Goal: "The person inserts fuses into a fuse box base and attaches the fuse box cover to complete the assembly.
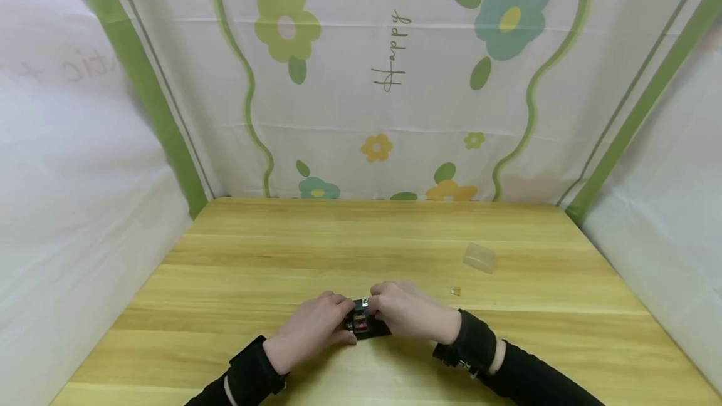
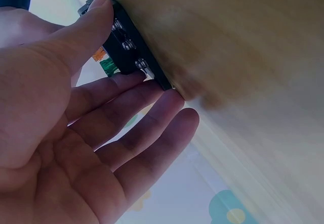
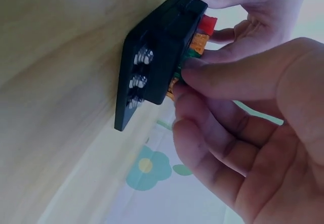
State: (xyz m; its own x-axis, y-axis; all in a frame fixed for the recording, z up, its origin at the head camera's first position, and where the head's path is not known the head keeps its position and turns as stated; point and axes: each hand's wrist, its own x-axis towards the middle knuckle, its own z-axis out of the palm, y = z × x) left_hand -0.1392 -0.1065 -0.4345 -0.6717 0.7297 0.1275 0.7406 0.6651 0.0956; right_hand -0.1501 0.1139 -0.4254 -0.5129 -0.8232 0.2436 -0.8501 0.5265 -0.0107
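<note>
A black fuse box with silver screw terminals along its side lies on the table, close in front of the person. The left hand grips it, thumb on one side and fingers against the other. Upright in its top row are a red blade fuse, an orange blade fuse and a green blade fuse. At the far end of this row, the right hand pinches a blade fuse between thumb and index finger; the fingertips hide most of it, and I cannot tell its colour.
A clear plastic cover lies on the wooden table to the right, beyond the right hand. Nearer sits a small loose orange fuse. White flowered cloth hangs behind the table and along both sides.
</note>
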